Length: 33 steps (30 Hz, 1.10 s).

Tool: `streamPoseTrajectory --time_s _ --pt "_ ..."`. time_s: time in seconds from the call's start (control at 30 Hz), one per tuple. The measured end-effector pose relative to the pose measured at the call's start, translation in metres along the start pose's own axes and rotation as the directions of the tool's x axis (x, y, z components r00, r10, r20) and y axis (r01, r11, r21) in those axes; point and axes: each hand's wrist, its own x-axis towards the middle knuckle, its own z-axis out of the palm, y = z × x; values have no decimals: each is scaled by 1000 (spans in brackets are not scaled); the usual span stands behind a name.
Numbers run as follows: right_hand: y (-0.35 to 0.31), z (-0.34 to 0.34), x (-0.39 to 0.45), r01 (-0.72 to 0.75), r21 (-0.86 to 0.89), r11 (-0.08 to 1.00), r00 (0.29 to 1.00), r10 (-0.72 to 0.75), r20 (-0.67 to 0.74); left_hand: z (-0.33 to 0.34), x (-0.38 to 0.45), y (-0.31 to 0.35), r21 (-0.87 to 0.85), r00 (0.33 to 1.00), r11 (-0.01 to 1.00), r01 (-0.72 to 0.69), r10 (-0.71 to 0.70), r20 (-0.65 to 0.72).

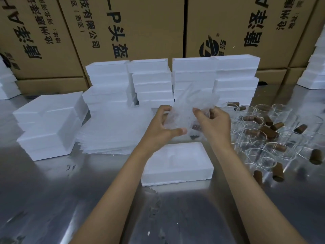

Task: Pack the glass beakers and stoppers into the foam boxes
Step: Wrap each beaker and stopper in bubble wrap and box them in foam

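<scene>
Both hands hold a thin translucent plastic wrap point(186, 106) in the air above an open white foam box point(177, 164). My left hand point(161, 127) grips the wrap's left side with the thumb stretched under it. My right hand point(213, 123) pinches its right side. A brown stopper point(197, 127) shows through the wrap; whether a beaker is inside I cannot tell. Several clear glass beakers point(255, 136) and loose brown stoppers point(278, 171) lie on the table to the right.
A flat pile of plastic sheets point(112, 136) lies left of the hands. Stacks of white foam boxes point(151, 83) stand behind, more at the left point(47, 127). Brown cartons point(123, 29) wall the back. The table point(52, 199) is shiny metal.
</scene>
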Motion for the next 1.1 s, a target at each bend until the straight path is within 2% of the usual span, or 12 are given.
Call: streamPoseTrajectory --time_s 0.1,0.23,0.37,0.47,0.53,0.6,0.67,0.73,0.83,0.93,1.0,1.1 --pt "18 1 5 59 -262 963 997 -42 70 4 5 -7 134 995 987 92 -96 27" --pt "32 2 7 89 -507 857 985 -1 170 -1 14 -12 111 980 973 201 -201 -8" --pt "24 4 7 200 -449 871 971 -114 212 0 18 -19 323 987 936 140 -107 -117" --pt "17 5 -2 356 -330 874 901 -228 370 4 21 -19 461 983 874 156 -92 -158" --pt "16 5 -10 396 -439 806 857 -154 491 4 22 -19 535 985 832 145 -68 -161" --pt "18 4 -13 404 -558 725 821 -19 571 2 19 -18 509 991 855 97 -33 -133" --pt "20 5 -11 409 -600 688 795 54 604 1 13 -18 416 998 909 -10 34 -52" --pt "18 7 -10 418 -615 668 763 109 637 -1 7 -17 402 990 905 -136 137 27" --pt "17 8 -11 335 -587 737 808 95 581 -3 4 -19 517 985 838 -173 147 91" --pt "17 2 -9 227 -408 884 931 -75 357 -4 5 -24 616 983 782 -91 -29 181" --pt "20 -5 -3 155 -342 927 952 -47 304 -2 5 -25 637 975 770 -41 -108 194" --pt "29 -8 2 74 -422 903 923 99 372 3 8 -25 677 985 735 -30 -95 147"
